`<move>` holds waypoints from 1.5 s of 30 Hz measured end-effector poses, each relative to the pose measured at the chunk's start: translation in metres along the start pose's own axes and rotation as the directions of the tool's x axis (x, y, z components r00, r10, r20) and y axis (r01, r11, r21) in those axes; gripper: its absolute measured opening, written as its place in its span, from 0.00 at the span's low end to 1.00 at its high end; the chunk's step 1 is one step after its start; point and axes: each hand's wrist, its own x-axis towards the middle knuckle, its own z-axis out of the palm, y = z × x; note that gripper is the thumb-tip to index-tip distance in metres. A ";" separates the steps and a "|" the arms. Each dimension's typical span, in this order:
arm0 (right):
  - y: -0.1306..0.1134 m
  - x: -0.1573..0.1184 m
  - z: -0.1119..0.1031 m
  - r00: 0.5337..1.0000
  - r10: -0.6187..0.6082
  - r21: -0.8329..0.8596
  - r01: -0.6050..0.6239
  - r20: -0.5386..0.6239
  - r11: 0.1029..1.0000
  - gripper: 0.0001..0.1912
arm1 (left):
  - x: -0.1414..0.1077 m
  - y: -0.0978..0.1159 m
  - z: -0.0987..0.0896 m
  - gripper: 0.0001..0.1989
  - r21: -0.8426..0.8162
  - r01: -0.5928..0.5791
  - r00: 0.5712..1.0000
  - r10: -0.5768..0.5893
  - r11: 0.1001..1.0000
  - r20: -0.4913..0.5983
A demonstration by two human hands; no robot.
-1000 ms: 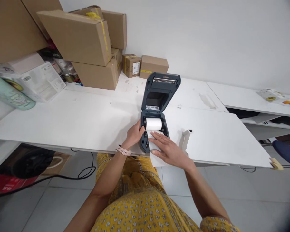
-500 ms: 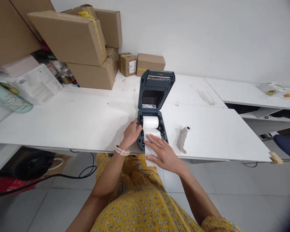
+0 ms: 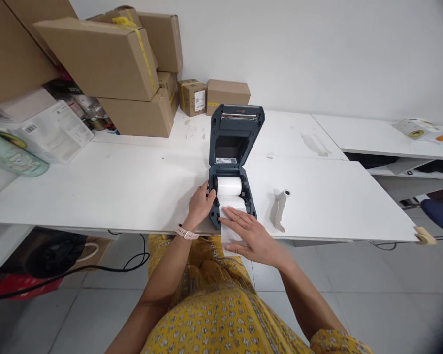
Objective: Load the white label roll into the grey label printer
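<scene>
A dark grey label printer [image 3: 237, 132] stands at the table's front edge with its lid raised. Inside lies a white paper roll [image 3: 229, 186], and its loose strip [image 3: 227, 231] runs forward over the front edge and hangs down. My left hand [image 3: 201, 202] rests against the printer's left side, fingers along the casing and thumb at its rim. Flat on the strip, with fingers spread, lies my right hand [image 3: 249, 233]. To the right of the printer is a small roll core with a torn piece of white paper [image 3: 280, 211].
Cardboard boxes [image 3: 133, 113] are stacked at the back left, with two smaller boxes [image 3: 228, 92] by the wall. A mint bottle [image 3: 18, 155] and a white box [image 3: 55, 130] sit at the left. A black cable [image 3: 107, 266] runs below the white table [image 3: 133, 182].
The camera view has shifted slightly. Both hands keep nearly the same places on the printer and the paper strip.
</scene>
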 end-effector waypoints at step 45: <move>0.051 0.009 0.043 0.744 0.612 0.820 -0.157 -0.267 0.550 0.51 | -0.062 0.008 0.027 0.39 -0.655 -0.001 1.000 -0.015 0.756 -0.019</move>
